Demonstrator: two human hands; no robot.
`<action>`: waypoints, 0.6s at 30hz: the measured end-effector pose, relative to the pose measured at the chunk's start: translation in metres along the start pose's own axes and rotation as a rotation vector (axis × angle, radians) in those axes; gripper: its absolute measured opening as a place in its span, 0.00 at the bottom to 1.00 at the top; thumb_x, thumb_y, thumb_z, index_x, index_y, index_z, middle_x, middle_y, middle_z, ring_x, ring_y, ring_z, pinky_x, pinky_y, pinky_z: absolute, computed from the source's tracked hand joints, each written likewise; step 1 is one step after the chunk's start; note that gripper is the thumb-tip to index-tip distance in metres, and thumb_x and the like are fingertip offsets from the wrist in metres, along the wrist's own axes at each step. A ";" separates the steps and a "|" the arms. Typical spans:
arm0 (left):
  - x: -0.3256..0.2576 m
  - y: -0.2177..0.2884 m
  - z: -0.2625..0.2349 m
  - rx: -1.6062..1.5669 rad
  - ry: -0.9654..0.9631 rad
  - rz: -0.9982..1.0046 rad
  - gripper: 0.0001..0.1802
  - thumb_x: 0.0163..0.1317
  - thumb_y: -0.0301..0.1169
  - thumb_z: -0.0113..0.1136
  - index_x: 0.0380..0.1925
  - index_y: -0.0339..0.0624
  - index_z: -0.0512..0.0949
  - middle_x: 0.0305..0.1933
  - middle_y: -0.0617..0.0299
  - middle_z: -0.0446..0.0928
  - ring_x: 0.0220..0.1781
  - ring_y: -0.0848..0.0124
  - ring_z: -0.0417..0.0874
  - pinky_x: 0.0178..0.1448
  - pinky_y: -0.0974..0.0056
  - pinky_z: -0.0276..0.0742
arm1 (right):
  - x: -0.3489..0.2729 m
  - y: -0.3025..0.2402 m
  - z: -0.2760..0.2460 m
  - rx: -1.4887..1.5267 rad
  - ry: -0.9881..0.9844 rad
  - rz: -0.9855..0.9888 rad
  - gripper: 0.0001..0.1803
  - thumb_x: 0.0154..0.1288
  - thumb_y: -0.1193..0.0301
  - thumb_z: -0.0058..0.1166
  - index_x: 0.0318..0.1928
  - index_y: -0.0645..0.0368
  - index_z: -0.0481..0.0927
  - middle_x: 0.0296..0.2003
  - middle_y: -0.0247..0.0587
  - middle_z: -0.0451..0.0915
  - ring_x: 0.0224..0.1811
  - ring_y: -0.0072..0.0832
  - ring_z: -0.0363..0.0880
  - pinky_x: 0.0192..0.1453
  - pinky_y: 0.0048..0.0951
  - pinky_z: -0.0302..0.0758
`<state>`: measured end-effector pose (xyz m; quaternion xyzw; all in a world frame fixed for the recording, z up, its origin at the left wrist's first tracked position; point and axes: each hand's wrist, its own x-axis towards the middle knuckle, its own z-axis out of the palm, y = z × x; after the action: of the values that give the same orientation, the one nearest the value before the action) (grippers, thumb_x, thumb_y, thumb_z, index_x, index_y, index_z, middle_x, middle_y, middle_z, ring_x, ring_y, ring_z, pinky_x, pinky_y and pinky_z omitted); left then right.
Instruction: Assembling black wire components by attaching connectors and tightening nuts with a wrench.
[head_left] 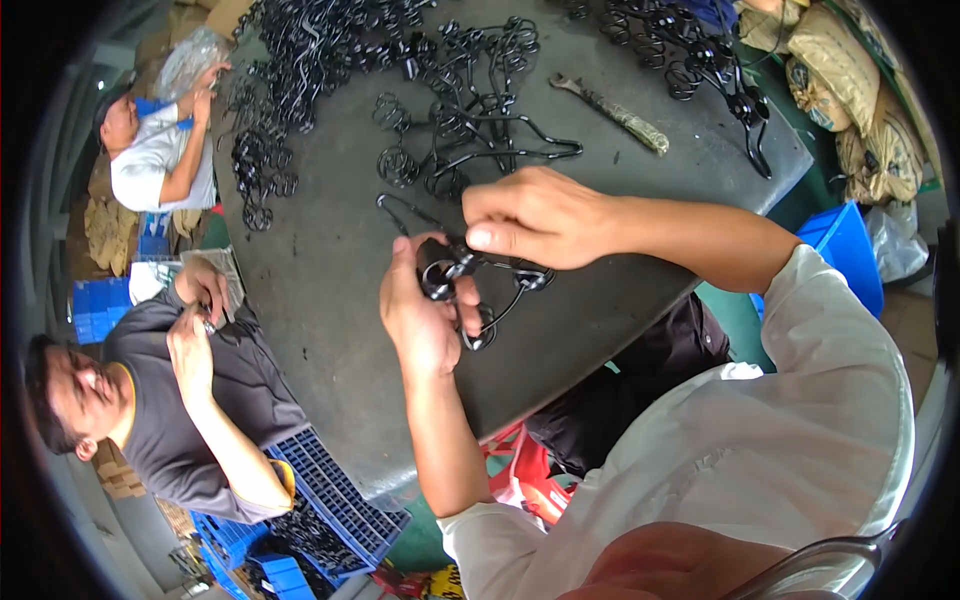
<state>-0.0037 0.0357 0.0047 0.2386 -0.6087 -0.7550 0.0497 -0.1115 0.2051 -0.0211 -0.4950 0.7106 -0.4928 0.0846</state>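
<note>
Holding a black wire piece (pixel 470 285) above the dark round desk (pixel 330 300), you have both hands on it in the head view. Your left hand (pixel 420 310) is clenched around the coiled end, thumb pressed beside a small dark round part, and your right hand (pixel 535 220) pinches the same piece from above with thumb and forefinger. The thin looped ends trail out to the right and below your left palm, and one straight leg sticks up to the left toward the desk top.

As I judge it, the wire looks springy; if your right pinch eases while the left is still twisting, the loops could snap back and nick a finger, or the small round part could pop off and drop between your knees. The free leg could also snag the loose wire pieces (pixel 470 140) lying just beyond your hands and drag them along. A wrench (pixel 615 112) with a wrapped handle lies well apart at the far side. A seated co-worker (pixel 170 390) works near your left elbow, so a flung piece could reach that way.
</note>
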 end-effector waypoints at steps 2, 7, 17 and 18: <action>0.006 0.009 -0.003 -0.110 0.108 -0.111 0.25 0.81 0.51 0.39 0.44 0.42 0.76 0.16 0.57 0.74 0.07 0.71 0.65 0.09 0.67 0.57 | 0.004 0.017 -0.018 -0.037 0.160 0.029 0.22 0.82 0.55 0.44 0.37 0.61 0.74 0.23 0.46 0.71 0.26 0.43 0.75 0.33 0.42 0.71; 0.025 0.010 -0.077 -0.646 -0.174 -0.097 0.26 0.81 0.48 0.37 0.52 0.40 0.78 0.15 0.63 0.64 0.08 0.73 0.59 0.10 0.68 0.57 | 0.021 0.018 -0.091 -0.317 0.580 0.206 0.13 0.73 0.64 0.57 0.37 0.62 0.80 0.22 0.43 0.77 0.24 0.29 0.74 0.32 0.36 0.71; 0.043 -0.010 -0.073 -0.876 -0.511 -0.076 0.23 0.79 0.34 0.35 0.55 0.24 0.73 0.24 0.59 0.66 0.16 0.72 0.65 0.16 0.68 0.68 | -0.009 0.058 -0.128 -0.956 -0.030 0.719 0.18 0.54 0.70 0.59 0.45 0.65 0.87 0.49 0.58 0.86 0.55 0.49 0.85 0.56 0.47 0.83; 0.040 -0.009 -0.073 -0.874 -0.489 -0.067 0.22 0.79 0.35 0.36 0.54 0.26 0.74 0.24 0.60 0.66 0.16 0.73 0.65 0.16 0.69 0.67 | -0.006 0.058 -0.124 -0.946 -0.034 0.702 0.18 0.53 0.73 0.57 0.44 0.65 0.87 0.48 0.58 0.86 0.55 0.50 0.85 0.56 0.47 0.82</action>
<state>-0.0066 -0.0417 -0.0267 0.0308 -0.2215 -0.9744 -0.0233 -0.2200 0.2877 -0.0064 -0.2221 0.9731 -0.0567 0.0239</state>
